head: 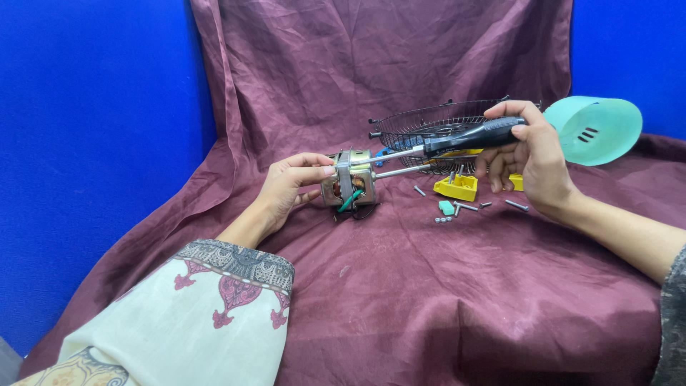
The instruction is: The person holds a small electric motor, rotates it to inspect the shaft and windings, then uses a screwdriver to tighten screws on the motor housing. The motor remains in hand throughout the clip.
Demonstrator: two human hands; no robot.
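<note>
patterned sleeve (214, 314), motor (350, 182) in left hand (289, 187)

matt maroon cloth (429, 286), metal motor (349, 184)

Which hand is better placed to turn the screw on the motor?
Right. The right hand holds the screwdriver, its tip at the motor; the left hand grips the motor.

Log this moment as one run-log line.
left hand: steadies fan motor on maroon cloth | right hand: holds screwdriver, tip at motor | nearby: loose screws, yellow part, wire fan guard, teal cover
</note>
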